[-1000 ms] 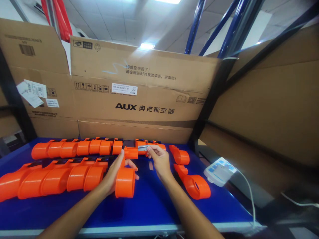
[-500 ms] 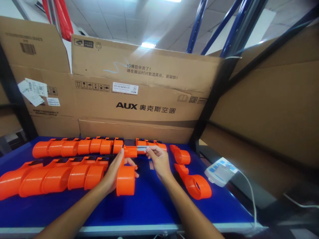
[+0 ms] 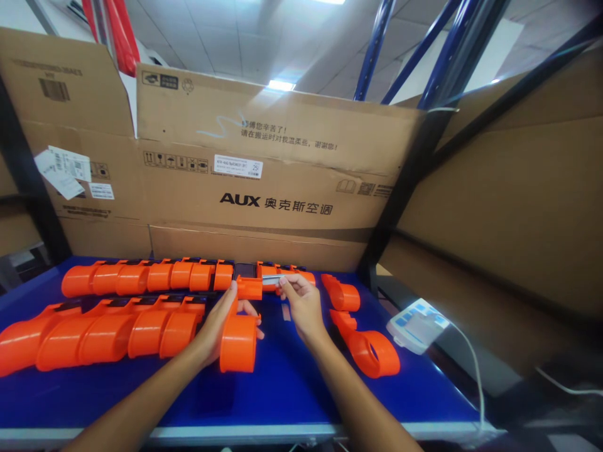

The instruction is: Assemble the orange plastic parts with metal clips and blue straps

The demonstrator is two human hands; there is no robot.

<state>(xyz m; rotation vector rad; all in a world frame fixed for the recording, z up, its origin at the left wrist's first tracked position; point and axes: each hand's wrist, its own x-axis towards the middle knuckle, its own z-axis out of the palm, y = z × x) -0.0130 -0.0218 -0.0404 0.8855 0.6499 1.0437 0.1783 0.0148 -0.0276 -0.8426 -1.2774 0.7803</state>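
Note:
My left hand (image 3: pixel 221 323) is closed round an orange plastic part (image 3: pixel 238 343), whose wide ring hangs at the bottom and whose narrow block points right at the top. Between the thumb and fingers of my right hand (image 3: pixel 301 304) is a thin silvery strip (image 3: pixel 272 280). The strip's left end meets the right end of the orange block; whether it is inside cannot be made out. Behind my hands, a row of similar orange parts (image 3: pixel 159 278) lies across the table, and a second row (image 3: pixel 106 339) is to the left of my left hand.
Two more orange parts (image 3: pixel 372 353) lie to the right on the blue table (image 3: pixel 282 389). A white and blue box with a cable (image 3: pixel 418 324) sits at the right edge. Large cardboard (image 3: pixel 188 207) stands behind, beside a dark metal post (image 3: pixel 400 169).
The orange part in my left hand and the strip in my right hand have shifted very slightly to the right. Both hands keep their hold.

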